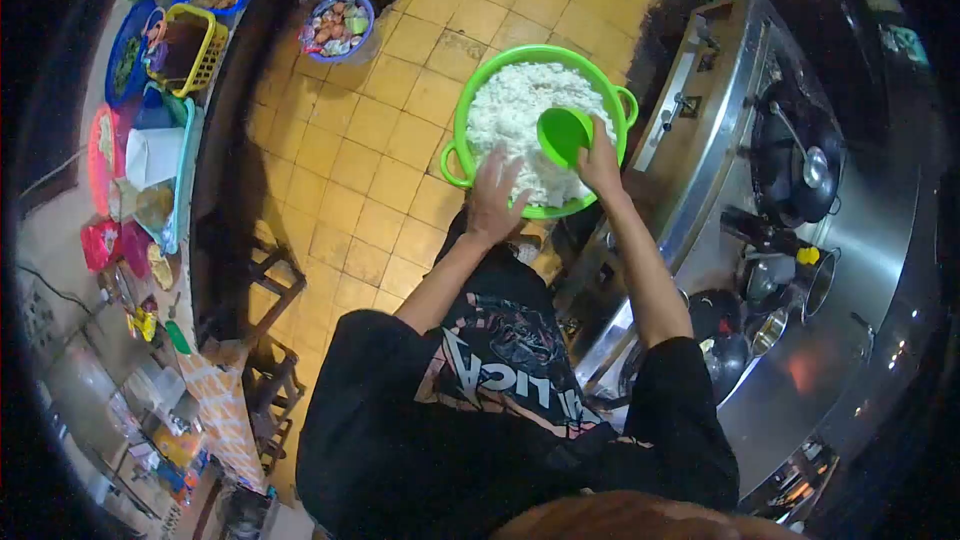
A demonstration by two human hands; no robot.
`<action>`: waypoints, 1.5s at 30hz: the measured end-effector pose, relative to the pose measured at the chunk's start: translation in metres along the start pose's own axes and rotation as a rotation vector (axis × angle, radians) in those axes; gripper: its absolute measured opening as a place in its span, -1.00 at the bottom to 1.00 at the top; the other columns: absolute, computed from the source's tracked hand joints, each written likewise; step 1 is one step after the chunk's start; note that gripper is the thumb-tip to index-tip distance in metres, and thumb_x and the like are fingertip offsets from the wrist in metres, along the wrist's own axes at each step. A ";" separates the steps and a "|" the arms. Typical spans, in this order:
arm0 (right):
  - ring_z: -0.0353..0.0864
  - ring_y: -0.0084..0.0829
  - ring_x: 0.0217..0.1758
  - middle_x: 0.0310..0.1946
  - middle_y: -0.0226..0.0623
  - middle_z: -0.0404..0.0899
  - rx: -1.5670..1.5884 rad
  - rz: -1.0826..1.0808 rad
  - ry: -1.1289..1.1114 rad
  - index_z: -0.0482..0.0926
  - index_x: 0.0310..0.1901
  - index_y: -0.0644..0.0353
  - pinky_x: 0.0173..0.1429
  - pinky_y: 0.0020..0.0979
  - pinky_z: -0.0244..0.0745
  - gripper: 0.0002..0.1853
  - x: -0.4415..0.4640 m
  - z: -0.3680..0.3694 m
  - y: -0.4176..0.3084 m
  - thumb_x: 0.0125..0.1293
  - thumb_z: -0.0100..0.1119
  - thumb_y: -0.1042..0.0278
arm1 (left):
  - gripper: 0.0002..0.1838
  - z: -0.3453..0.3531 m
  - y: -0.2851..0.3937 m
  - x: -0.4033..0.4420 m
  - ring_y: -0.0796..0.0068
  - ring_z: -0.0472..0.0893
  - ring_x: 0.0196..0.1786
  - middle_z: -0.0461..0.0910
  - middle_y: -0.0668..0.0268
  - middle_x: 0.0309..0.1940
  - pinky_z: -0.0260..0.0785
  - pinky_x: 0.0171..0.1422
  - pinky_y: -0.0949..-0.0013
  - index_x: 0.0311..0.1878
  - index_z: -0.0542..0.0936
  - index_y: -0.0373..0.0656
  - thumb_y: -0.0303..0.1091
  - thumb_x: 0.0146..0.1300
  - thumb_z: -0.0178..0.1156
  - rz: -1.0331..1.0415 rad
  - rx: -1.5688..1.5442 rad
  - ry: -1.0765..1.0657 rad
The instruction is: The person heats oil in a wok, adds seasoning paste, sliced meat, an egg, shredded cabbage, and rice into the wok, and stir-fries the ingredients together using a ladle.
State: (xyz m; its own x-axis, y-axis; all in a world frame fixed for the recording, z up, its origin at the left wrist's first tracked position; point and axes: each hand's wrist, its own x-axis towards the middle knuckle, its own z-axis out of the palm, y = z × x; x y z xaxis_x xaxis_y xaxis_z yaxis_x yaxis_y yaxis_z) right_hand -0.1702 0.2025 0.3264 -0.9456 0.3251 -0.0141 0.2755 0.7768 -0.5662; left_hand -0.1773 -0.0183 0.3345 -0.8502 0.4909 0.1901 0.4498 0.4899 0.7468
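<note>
A bright green two-handled basin (467, 120) is in front of me, heaped with white rice (515, 105). My right hand (600, 162) grips a small green bowl (563, 135) by its right side. The bowl is tilted over the rice, and I cannot make out whether anything is in it. My left hand (495, 198) has its fingers stretched out over the near left part of the basin, at the rice. Whether the fingertips press into the rice is not clear.
On the right runs a steel stove counter (690, 200) with a dark wok (790, 190), a ladle (812, 165) and several pans. A bucket of scraps (340, 25) stands on the yellow tiled floor (345, 180). The left table holds a yellow basket (210, 55) and trays.
</note>
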 end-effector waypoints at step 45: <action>0.57 0.09 -0.21 0.10 0.24 0.28 -0.534 0.033 -0.265 0.14 0.29 -0.03 -0.19 -0.06 0.52 -0.33 0.114 0.068 -0.034 0.09 -0.07 0.60 | 0.06 0.094 -0.112 -0.040 -0.01 0.09 0.36 -0.20 -0.30 0.32 -0.05 0.41 0.23 0.24 -0.71 -0.28 -0.32 0.25 0.07 -0.999 -0.397 0.114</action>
State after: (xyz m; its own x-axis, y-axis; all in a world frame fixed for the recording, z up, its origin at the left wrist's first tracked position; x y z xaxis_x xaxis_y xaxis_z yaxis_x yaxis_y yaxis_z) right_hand -0.2989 0.1763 0.2883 -0.9272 0.2614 -0.2683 0.2895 0.9546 -0.0705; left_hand -0.1676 -0.0249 0.1829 -0.8131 -0.0815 -0.5764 -0.5644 0.3530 0.7462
